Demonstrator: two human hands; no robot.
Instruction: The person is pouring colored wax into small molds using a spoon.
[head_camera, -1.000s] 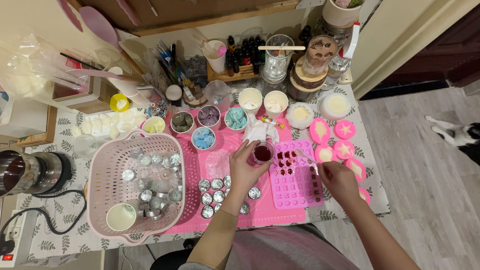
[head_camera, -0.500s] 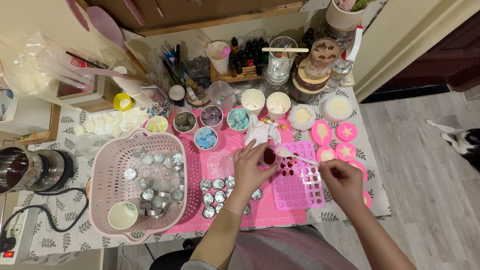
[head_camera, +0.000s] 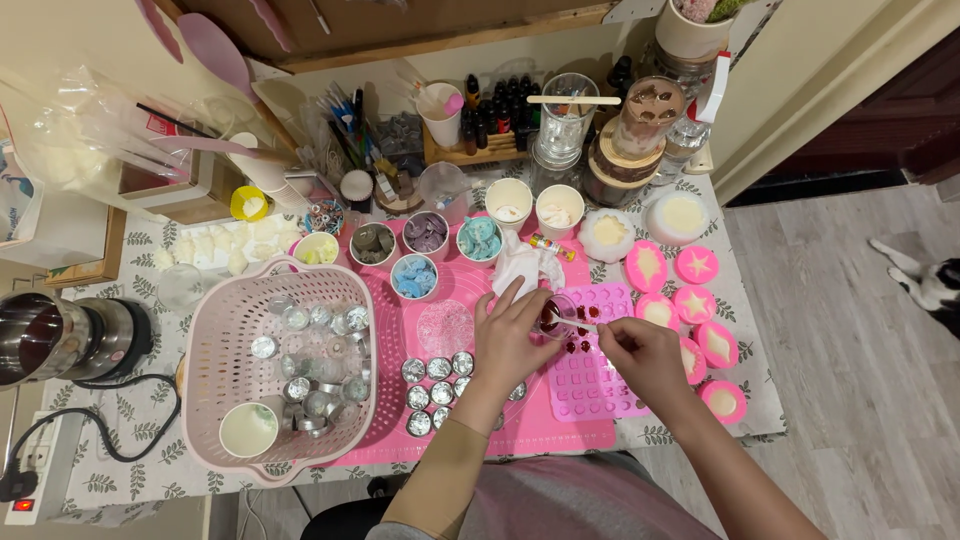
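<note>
- Centrally, the left hand (head_camera: 508, 335) curls its fingers round a small clear cup (head_camera: 555, 315) of dark red liquid, holding it just over the upper left corner of the pink silicone mould (head_camera: 600, 385).
- The right hand (head_camera: 640, 355) pinches a thin pale stick (head_camera: 580, 322) between closed fingertips; the stick's long axis runs almost level, pointing left, with its far end at the cup's rim. Whether that end dips into the liquid, I cannot tell.
- A few mould cells (head_camera: 582, 330) just beside the cup hold dark red fill; the lower rows look unfilled.
- Round tin cups (head_camera: 437, 370) lie in rows on the pink mat (head_camera: 440, 325), partly covered by the left wrist.
- Just behind the cup lies a crumpled white tissue (head_camera: 522, 265), and beyond it small bowls (head_camera: 414, 275) of blue, purple and grey pieces.
- A pink basket (head_camera: 215, 330) holding more tins and a white cup (head_camera: 248, 430) stands at the left, well apart from both hands.
- Round pink moulds (head_camera: 695, 265) with pale star and diamond shapes sit to the right of the silicone mould.
- Along the back stand paper cups (head_camera: 508, 200), dark bottles (head_camera: 490, 115) and glass jars (head_camera: 565, 105).
- A black-and-white cat (head_camera: 930, 285) shows on the floor at the right edge.
</note>
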